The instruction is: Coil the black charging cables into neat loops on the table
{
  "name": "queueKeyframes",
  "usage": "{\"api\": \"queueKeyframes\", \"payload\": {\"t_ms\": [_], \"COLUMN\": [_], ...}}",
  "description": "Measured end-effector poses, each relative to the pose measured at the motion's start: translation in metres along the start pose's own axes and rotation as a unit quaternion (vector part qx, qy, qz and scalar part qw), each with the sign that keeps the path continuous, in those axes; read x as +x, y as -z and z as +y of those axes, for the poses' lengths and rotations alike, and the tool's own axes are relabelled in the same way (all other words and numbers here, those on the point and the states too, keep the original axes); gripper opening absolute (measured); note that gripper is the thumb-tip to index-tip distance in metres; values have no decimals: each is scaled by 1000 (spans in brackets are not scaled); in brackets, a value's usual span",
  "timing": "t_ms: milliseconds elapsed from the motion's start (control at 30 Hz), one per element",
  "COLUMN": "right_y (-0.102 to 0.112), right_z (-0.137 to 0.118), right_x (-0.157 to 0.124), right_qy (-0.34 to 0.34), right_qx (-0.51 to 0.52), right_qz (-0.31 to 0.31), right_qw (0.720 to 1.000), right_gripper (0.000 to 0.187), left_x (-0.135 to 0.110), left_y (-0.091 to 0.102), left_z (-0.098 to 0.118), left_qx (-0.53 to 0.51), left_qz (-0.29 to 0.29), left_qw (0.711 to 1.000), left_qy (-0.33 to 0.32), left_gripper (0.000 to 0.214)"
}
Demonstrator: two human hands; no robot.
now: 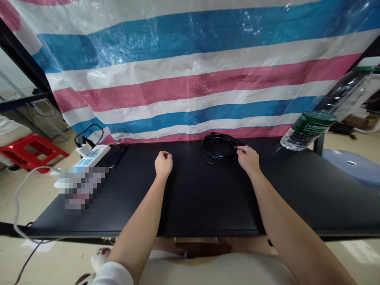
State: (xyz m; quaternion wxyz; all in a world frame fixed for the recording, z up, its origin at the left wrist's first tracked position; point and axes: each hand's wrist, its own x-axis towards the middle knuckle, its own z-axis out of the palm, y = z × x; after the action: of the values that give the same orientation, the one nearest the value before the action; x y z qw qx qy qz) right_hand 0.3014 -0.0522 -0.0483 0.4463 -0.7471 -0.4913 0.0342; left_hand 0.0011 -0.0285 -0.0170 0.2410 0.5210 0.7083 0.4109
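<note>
A coil of black cable (pixel 219 147) lies near the back of the black tabletop, with one loose end reaching toward the front left. My right hand (pixel 248 159) is at the coil's right side, thumb and forefinger pinched on the cable there. To the left of the coil, apart from it, my left hand (pixel 164 164) rests low over the table with its fingers curled closed. Nothing shows sticking out of that hand, though its palm is hidden.
On the left are a white power strip (pixel 99 155) with plugs, a dark phone (pixel 114 156) and a blurred-out item (pixel 86 188). A large water bottle (pixel 308 128) stands at the back right. Behind the table hangs a striped plastic sheet (pixel 190 87). A red stool (pixel 32 150) stands beyond.
</note>
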Motion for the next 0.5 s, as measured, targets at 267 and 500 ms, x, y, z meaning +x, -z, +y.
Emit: {"api": "queueKeyframes", "payload": {"t_ms": [267, 500], "right_y": [-13, -24], "right_z": [4, 33], "right_x": [-3, 17], "right_qy": [-31, -42], "right_qx": [-93, -7], "right_qz": [18, 121], "right_qw": [995, 992], "right_gripper": [21, 20], "left_x": [0, -1], "left_y": [0, 0], "left_z": [1, 1], "left_qx": [2, 2], "left_qz": [-5, -5], "left_qw": [1000, 1000], "left_qy": [5, 4], "left_gripper": [7, 6]}}
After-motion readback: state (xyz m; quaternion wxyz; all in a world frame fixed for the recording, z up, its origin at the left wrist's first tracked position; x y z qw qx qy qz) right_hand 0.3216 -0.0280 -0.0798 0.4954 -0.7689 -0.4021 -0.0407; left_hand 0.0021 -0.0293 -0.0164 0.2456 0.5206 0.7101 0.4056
